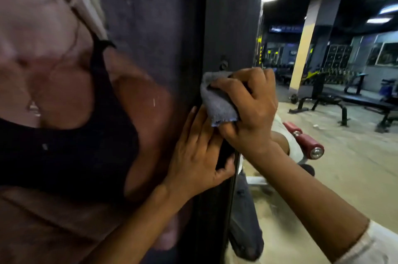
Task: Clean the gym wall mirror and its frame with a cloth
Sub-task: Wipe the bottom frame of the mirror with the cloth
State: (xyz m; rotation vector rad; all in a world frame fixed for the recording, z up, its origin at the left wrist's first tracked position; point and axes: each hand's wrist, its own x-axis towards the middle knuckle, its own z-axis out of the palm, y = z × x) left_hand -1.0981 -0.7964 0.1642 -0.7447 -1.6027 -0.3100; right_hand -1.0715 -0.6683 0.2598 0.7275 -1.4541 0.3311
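A dark vertical frame strip (230,27) runs down the middle of the view, with the mirror (336,156) to its right showing the gym. My right hand (252,110) is shut on a bunched grey-blue cloth (217,104) and presses it against the frame just below a small screw (224,63). My left hand (200,156) lies flat on the frame's left edge right under the cloth, its fingers touching the cloth's lower corner and its thumb hooked round the frame.
A large wall poster (86,113) of a person in a black top fills the left side, right up against the frame. The mirror reflects weight benches (323,100), a red-padded roller (305,141), a pillar (303,52) and ceiling lights.
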